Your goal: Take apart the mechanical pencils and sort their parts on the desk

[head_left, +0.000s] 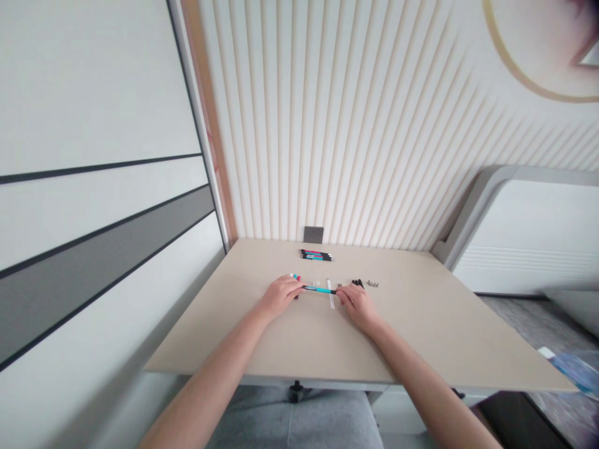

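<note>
A blue pen with black ends (319,289) lies level across the space between my hands. My left hand (281,294) is closed on its left end, and my right hand (356,302) is closed on its black right end. Under and behind the pen runs a thin white strip (331,300). Small coloured parts (295,276), white, blue and red, sit beside my left fingers. Just behind my right hand are black pieces (358,283), with several small metal-coloured parts (373,284) to their right. Small clear pieces (316,284) lie behind the pen.
Several pens (317,255), red, black and blue, lie together near the back of the beige table (281,355). A dark socket plate (313,234) is on the ribbed wall behind. At the right stands a white and grey headboard (528,237).
</note>
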Action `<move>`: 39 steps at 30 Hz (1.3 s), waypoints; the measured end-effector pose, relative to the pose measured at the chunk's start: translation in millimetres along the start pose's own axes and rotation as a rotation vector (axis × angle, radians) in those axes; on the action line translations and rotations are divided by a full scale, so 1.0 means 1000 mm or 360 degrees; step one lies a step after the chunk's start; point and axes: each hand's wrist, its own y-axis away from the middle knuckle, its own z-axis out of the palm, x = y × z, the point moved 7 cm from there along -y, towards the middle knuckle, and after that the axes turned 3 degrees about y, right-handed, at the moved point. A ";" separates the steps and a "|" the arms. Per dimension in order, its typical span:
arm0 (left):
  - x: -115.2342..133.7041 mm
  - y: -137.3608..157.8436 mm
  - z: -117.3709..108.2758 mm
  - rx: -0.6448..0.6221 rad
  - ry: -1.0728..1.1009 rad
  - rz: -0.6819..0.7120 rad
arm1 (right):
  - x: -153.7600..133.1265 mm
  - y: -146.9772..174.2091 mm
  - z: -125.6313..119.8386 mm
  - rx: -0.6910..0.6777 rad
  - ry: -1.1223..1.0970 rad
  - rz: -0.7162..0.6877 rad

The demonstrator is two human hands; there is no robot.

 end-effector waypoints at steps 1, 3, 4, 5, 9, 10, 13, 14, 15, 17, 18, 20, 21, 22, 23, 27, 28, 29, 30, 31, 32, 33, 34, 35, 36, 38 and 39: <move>0.001 0.000 0.001 -0.0023 -0.0024 0.0012 | 0.001 0.001 -0.001 0.0020 -0.0007 0.0004; 0.002 0.000 0.002 -0.0061 -0.0055 0.0030 | 0.000 0.002 -0.004 0.0077 -0.0007 -0.0008; 0.002 0.000 0.002 -0.0072 -0.0064 0.0044 | -0.003 0.002 -0.005 0.0100 -0.0003 -0.0031; 0.002 0.001 0.002 -0.0081 -0.0070 0.0060 | -0.006 0.002 -0.007 0.0115 0.0005 -0.0057; 0.001 0.002 0.003 -0.0120 -0.0073 0.0092 | -0.014 0.003 -0.012 0.0153 0.0047 -0.0135; 0.001 0.002 0.003 -0.0119 -0.0068 0.0099 | -0.015 0.004 -0.014 0.0161 0.0054 -0.0137; 0.003 0.001 -0.001 -0.0078 -0.0052 0.0107 | -0.018 0.005 -0.017 0.0175 0.0042 -0.0135; 0.004 0.000 -0.003 -0.0054 -0.0052 0.0101 | -0.020 0.006 -0.017 0.0168 0.0025 -0.0136; 0.005 0.000 -0.005 -0.0027 -0.0057 0.0095 | -0.021 0.006 -0.016 0.0154 -0.0004 -0.0135; 0.008 0.000 -0.011 0.0035 -0.0089 0.0100 | -0.022 0.006 -0.015 0.0115 -0.0107 -0.0101; 0.011 0.000 -0.014 0.0070 -0.0112 0.0116 | -0.021 0.006 -0.013 0.0094 -0.0185 -0.0060; 0.016 0.000 -0.018 0.0123 -0.0158 0.0162 | -0.016 0.006 -0.009 0.0051 -0.0367 0.0075; 0.019 0.001 -0.019 0.0135 -0.0179 0.0186 | -0.012 0.006 -0.006 0.0018 -0.0450 0.0150; 0.021 0.001 -0.020 0.0135 -0.0196 0.0206 | -0.009 0.006 -0.002 -0.0028 -0.0519 0.0213; 0.023 0.001 -0.019 0.0122 -0.0207 0.0220 | -0.007 0.007 0.002 -0.0081 -0.0573 0.0258; 0.023 -0.001 -0.013 0.0027 -0.0245 0.0186 | 0.003 0.009 0.011 -0.0191 -0.0640 0.0362; 0.022 -0.001 -0.011 0.0003 -0.0252 0.0168 | 0.005 0.009 0.011 -0.0177 -0.0615 0.0386; 0.022 -0.002 -0.010 -0.0021 -0.0256 0.0154 | 0.008 0.009 0.010 -0.0159 -0.0575 0.0404; 0.021 -0.002 -0.008 -0.0045 -0.0256 0.0145 | 0.009 0.009 0.008 -0.0145 -0.0524 0.0408; 0.021 -0.003 -0.006 -0.0069 -0.0253 0.0143 | 0.010 0.009 0.007 -0.0139 -0.0471 0.0397; 0.021 -0.003 -0.004 -0.0089 -0.0248 0.0144 | 0.010 0.008 0.005 -0.0136 -0.0419 0.0375; 0.021 -0.003 -0.002 -0.0105 -0.0242 0.0147 | 0.009 0.008 0.003 -0.0134 -0.0372 0.0341; 0.021 -0.003 -0.001 -0.0115 -0.0238 0.0148 | 0.007 0.007 0.001 -0.0119 -0.0332 0.0305; 0.021 -0.003 0.000 -0.0118 -0.0236 0.0147 | 0.006 0.007 -0.001 -0.0091 -0.0301 0.0270; 0.020 -0.003 0.000 -0.0118 -0.0234 0.0142 | 0.004 0.006 -0.003 -0.0055 -0.0284 0.0242; 0.018 -0.003 -0.001 -0.0094 -0.0220 0.0122 | 0.002 0.006 -0.006 0.0039 -0.0288 0.0225; 0.017 -0.003 -0.002 -0.0066 -0.0203 0.0107 | 0.002 0.005 -0.007 0.0084 -0.0303 0.0233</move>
